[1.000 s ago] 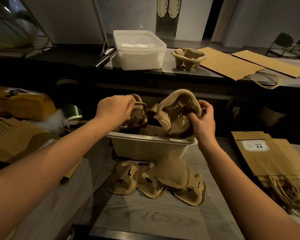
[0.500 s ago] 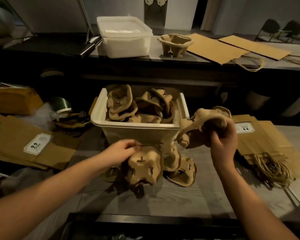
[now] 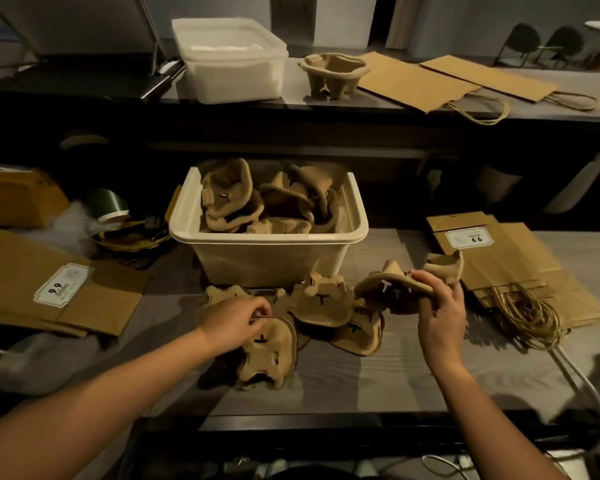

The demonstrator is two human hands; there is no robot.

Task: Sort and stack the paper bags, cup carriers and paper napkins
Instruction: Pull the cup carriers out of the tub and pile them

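A cream bin (image 3: 271, 256) in the middle of the grey table holds several crumpled brown cup carriers (image 3: 253, 199). More carriers lie upside down in a heap (image 3: 321, 303) in front of it. My left hand (image 3: 234, 325) grips the top edge of one upturned carrier (image 3: 269, 355) at the heap's near left. My right hand (image 3: 442, 311) holds another carrier (image 3: 400, 287) by its rim, just above the heap's right side. Brown paper bags lie flat at the left (image 3: 49, 289) and at the right (image 3: 513, 265) of the table.
On the far counter stand a white lidded tub (image 3: 232, 60), an upright stack of carriers (image 3: 333, 72) and two flat paper bags (image 3: 409, 79). A green tape roll (image 3: 106, 204) and clutter sit left of the bin. A white cable (image 3: 582, 379) runs along the table's right.
Both hands came down from the bin to the table. The left hand now holds a carrier at the heap's near left; the right hand lowered its carrier to the heap's right side.
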